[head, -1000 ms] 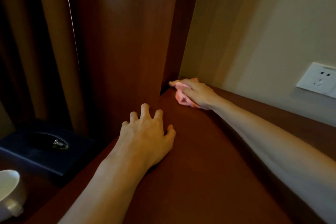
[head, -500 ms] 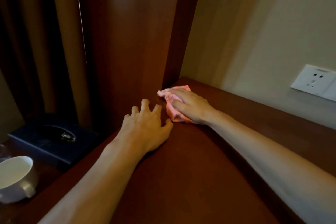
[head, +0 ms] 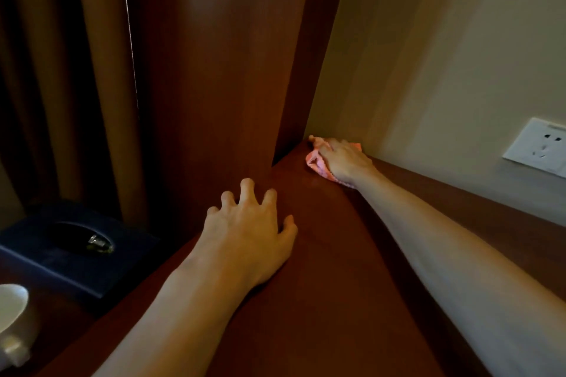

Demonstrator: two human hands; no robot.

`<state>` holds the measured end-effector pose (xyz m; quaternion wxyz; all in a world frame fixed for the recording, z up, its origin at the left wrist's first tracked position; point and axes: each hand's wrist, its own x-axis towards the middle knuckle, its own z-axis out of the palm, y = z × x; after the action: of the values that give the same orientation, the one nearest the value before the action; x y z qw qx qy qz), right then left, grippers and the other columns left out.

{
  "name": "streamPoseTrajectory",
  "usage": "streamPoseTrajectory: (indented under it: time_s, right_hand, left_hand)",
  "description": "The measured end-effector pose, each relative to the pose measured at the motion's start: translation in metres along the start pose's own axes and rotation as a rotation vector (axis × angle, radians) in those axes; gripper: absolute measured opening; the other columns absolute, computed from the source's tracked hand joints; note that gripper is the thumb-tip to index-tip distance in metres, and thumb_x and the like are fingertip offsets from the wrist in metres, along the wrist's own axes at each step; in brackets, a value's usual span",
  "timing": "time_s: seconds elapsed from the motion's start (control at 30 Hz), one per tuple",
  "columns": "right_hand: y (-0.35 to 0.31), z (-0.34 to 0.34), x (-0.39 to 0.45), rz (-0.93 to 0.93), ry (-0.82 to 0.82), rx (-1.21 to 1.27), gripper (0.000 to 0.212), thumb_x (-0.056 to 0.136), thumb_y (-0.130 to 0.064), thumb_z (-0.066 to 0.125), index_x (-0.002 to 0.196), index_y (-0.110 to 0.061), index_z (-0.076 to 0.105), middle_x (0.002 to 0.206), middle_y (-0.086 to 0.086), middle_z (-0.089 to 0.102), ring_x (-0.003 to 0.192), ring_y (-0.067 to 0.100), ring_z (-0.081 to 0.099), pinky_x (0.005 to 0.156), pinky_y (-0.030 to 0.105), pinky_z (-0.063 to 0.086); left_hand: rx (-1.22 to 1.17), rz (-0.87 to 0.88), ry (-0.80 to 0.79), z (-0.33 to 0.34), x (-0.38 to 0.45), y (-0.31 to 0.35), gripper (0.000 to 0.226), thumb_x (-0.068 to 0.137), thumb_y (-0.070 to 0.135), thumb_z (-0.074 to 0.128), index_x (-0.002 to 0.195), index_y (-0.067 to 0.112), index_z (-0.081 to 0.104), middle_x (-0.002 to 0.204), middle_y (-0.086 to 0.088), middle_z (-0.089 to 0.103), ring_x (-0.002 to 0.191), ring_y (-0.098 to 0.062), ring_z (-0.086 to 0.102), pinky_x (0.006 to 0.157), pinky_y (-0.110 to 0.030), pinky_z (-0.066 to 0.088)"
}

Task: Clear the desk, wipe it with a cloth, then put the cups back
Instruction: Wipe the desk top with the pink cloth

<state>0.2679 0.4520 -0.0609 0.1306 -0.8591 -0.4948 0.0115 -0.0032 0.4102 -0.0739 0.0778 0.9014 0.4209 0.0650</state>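
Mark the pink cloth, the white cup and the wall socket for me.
pink cloth (head: 315, 162), head view, on the bunched edge showing left of the right hand.
white cup (head: 10, 312), head view, on its bowl at the lower left.
wall socket (head: 539, 145), head view, on the middle of its white faceplate.

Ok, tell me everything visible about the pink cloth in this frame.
The pink cloth is small, soft-looking and bunched, with a woven or terry texture. It lies on the reddish-brown desk top at the far corner, where the wooden panel meets the wall. The right hand covers most of it, pressing it down; only its left edge and fringes show.
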Motion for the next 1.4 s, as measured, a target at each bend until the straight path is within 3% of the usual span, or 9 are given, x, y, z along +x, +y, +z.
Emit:
streamPoseTrajectory:
  time_s: [0.3, 0.47, 0.6, 0.7, 0.9, 1.03, 1.17, 1.27, 1.4]
  right_hand:
    - [0.003, -0.005, -0.056, -0.027, 0.025, 0.08, 0.057, 0.094, -0.063, 0.022, 0.143, -0.052, 0.049, 0.158, -0.009, 0.045, 0.144, 0.023, 0.041, 0.113, 0.049, 0.035]
    - [-0.002, -0.015, -0.138, -0.14, 0.04, 0.044, 0.05, 0.108, -0.047, 0.028, 0.151, -0.029, 0.047, 0.159, 0.0, 0.044, 0.147, 0.023, 0.036, 0.115, 0.04, 0.027]
    - [0.01, -0.008, -0.178, -0.249, -0.01, 0.044, 0.056, 0.103, -0.062, 0.018, 0.154, -0.046, 0.035, 0.161, -0.013, 0.037, 0.15, 0.014, 0.03, 0.12, 0.045, 0.027]
    - [0.018, -0.007, -0.188, -0.268, -0.028, 0.04, 0.057, 0.102, -0.062, 0.02, 0.154, -0.046, 0.034, 0.162, -0.015, 0.036, 0.149, 0.012, 0.03, 0.12, 0.045, 0.028]
    - [0.03, -0.018, -0.14, -0.228, -0.052, 0.068, 0.044, 0.111, -0.039, 0.032, 0.154, -0.033, 0.042, 0.161, -0.009, 0.037, 0.146, 0.011, 0.03, 0.095, 0.022, 0.019]
    - [0.051, -0.013, -0.072, -0.124, -0.005, 0.067, 0.047, 0.109, -0.049, 0.027, 0.149, -0.038, 0.048, 0.157, -0.003, 0.044, 0.145, 0.021, 0.038, 0.102, 0.034, 0.03]
    - [0.057, -0.016, -0.029, -0.036, -0.016, 0.0, 0.049, 0.11, -0.045, 0.022, 0.15, -0.033, 0.047, 0.153, 0.005, 0.045, 0.141, 0.03, 0.039, 0.111, 0.044, 0.031]
    - [0.057, -0.013, -0.012, 0.04, -0.005, -0.025, 0.069, 0.095, -0.063, 0.01, 0.146, -0.036, 0.049, 0.153, 0.003, 0.045, 0.138, 0.031, 0.041, 0.11, 0.052, 0.035]
    - [0.061, -0.013, -0.032, 0.025, 0.017, 0.019, 0.057, 0.096, -0.051, 0.021, 0.141, -0.04, 0.054, 0.152, -0.005, 0.05, 0.141, 0.026, 0.043, 0.113, 0.05, 0.034]
  left_hand:
    - [-0.04, -0.016, -0.033, -0.004, 0.0, -0.003, 0.068, 0.099, 0.065, 0.032, 0.158, 0.03, 0.024, 0.163, -0.009, 0.017, 0.141, -0.035, 0.036, 0.108, -0.049, 0.043]
    - [-0.056, 0.051, 0.077, -0.007, -0.011, 0.007, 0.074, 0.098, 0.064, 0.037, 0.16, 0.03, 0.018, 0.163, -0.011, 0.02, 0.147, -0.033, 0.03, 0.114, -0.051, 0.034]
    - [-0.063, 0.141, 0.069, -0.008, -0.022, 0.017, 0.073, 0.095, 0.069, 0.034, 0.159, 0.036, 0.021, 0.161, -0.006, 0.027, 0.145, -0.029, 0.033, 0.115, -0.049, 0.031]
    - [-0.021, 0.184, 0.006, -0.005, -0.025, 0.017, 0.072, 0.094, 0.074, 0.03, 0.157, 0.042, 0.02, 0.163, -0.003, 0.024, 0.147, -0.029, 0.029, 0.118, -0.05, 0.025]
    - [0.088, 0.192, -0.094, -0.004, -0.017, 0.019, 0.072, 0.094, 0.076, 0.023, 0.159, 0.044, 0.015, 0.166, 0.0, 0.015, 0.152, -0.028, 0.017, 0.123, -0.053, 0.017]
    - [0.117, 0.195, -0.112, -0.001, -0.012, 0.02, 0.073, 0.093, 0.077, 0.016, 0.159, 0.046, 0.01, 0.166, 0.002, 0.01, 0.153, -0.026, 0.012, 0.124, -0.053, 0.016]
    - [0.128, 0.201, -0.105, 0.003, -0.014, 0.022, 0.075, 0.091, 0.075, 0.005, 0.159, 0.045, 0.001, 0.167, 0.005, 0.002, 0.155, -0.023, 0.002, 0.126, -0.053, 0.006]
    - [0.111, 0.191, -0.072, 0.0, -0.017, 0.022, 0.075, 0.09, 0.076, 0.006, 0.159, 0.045, 0.004, 0.166, 0.007, 0.004, 0.154, -0.021, 0.005, 0.126, -0.052, 0.008]
    - [0.067, 0.189, -0.001, 0.003, -0.019, 0.024, 0.071, 0.092, 0.075, 0.012, 0.157, 0.046, 0.017, 0.162, 0.007, 0.017, 0.151, -0.022, 0.016, 0.124, -0.052, 0.015]
